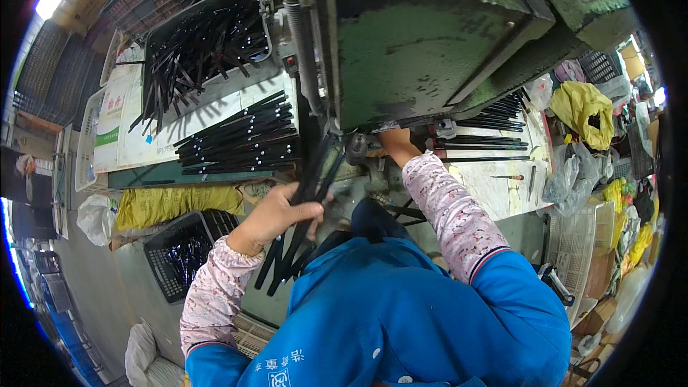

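My left hand (pixel 281 216) is closed around several long, flat black strips (pixel 287 254) that fan out below it. Their upper ends reach to the base of a large green machine (pixel 416 57). My right hand (pixel 395 142) reaches in under the machine's body, which hides its fingers; what they touch does not show. Left of the machine lies a bundle of black strips (pixel 240 140) with shiny round rivet-like spots. To the right, more black strips (pixel 487 142) rest side by side close to my right forearm.
A grey bin (pixel 266 25) at the upper left is heaped with black strips. A black crate (pixel 161 261) with dark pieces stands on the floor. A yellow sack (pixel 175 208) lies below the left table edge. Bags, including a yellow one (pixel 584 111), and a white crate (pixel 570 244) crowd the right.
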Tool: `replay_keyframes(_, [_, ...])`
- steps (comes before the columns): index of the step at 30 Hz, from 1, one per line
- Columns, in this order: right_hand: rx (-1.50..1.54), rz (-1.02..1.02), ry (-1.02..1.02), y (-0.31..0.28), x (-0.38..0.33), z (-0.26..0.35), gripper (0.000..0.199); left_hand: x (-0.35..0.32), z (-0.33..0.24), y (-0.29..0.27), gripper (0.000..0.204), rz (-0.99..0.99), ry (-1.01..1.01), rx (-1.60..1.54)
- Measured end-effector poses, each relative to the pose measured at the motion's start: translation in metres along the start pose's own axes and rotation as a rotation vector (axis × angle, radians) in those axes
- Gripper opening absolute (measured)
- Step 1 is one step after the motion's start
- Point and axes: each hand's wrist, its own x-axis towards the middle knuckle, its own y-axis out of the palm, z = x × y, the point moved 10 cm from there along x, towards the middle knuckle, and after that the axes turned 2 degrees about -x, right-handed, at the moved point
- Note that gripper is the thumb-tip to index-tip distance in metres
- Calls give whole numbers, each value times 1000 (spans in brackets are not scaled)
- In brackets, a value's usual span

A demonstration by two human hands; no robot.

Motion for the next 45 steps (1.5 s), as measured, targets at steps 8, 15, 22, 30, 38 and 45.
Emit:
replay_keyframes(8, [-153,56,-48,-5,-10,5,98,43,-37,-54,33,-432,541,-683])
replay_keyframes(15, [380,-443,-103,-48,-38,-2,42,90,-44,-44,15,-461,521,-731])
replay_keyframes(22, [748,-474,-302,-60,-66,-15,26,101,-33,-39,16,-583,495,-681])
replay_keyframes(30, [815,-361,-362,-145,-109,57,29,64,-24,-47,20,-802,525,-516])
replay_keyframes(38, [737,-361,-322,-154,-135,59,29,44,-11,-32,20,-660,658,-586])
replay_keyframes(45, [201,-699,-547,-180,-160,66,16,38,-26,-14,23,-565,677,-393])
